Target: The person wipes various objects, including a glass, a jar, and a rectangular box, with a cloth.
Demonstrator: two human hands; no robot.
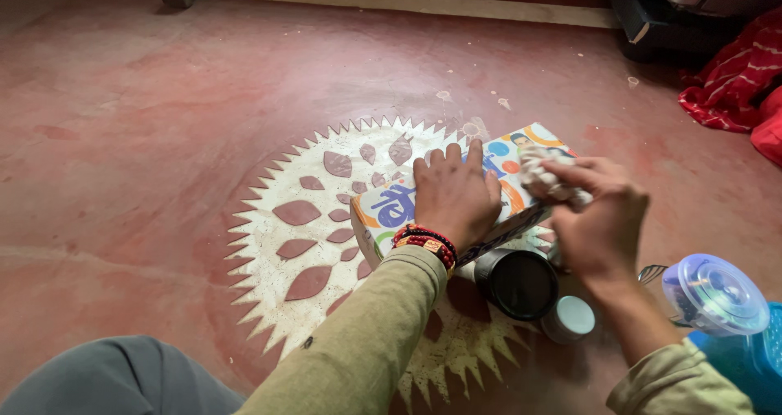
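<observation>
A colourful cardboard box (pixel 389 210) with blue, orange and white print lies on a red floor over a white sunburst floor painting (pixel 301 244). My left hand (pixel 453 193), with red and black bead bracelets at the wrist, presses flat on top of the box. My right hand (pixel 599 215) grips a crumpled whitish cloth (pixel 542 177) against the box's right end. Both arms wear olive sleeves.
A black open jar (pixel 521 283) lies just below the box, with a small pale lid (pixel 574 316) beside it. A blue container with a clear lid (pixel 717 294) stands at the lower right. Red fabric (pixel 733 89) lies at the far right, dark objects behind it. My grey-clad knee (pixel 106 378) fills the lower left.
</observation>
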